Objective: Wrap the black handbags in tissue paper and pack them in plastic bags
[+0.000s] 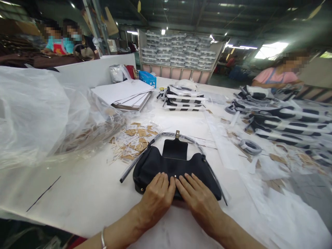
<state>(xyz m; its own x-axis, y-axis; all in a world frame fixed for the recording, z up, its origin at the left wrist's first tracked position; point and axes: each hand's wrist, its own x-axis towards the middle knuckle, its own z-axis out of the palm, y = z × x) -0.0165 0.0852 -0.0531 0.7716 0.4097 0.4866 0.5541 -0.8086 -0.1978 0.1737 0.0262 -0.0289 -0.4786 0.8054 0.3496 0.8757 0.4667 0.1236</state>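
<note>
A black handbag lies flat on the white table in front of me, its flap folded open away from me and its plastic-wrapped strap arching behind it. My left hand and my right hand rest side by side on the bag's near edge, fingers stretched flat and pressing on it. A small metal clasp shows between my fingertips. Neither hand grips anything.
A heap of clear plastic bags fills the left. Brown paper tags lie scattered beyond the bag. Paper sheets, a blue box and stacks of wrapped black-and-white bags stand further back; more lie right. Other people work at the back.
</note>
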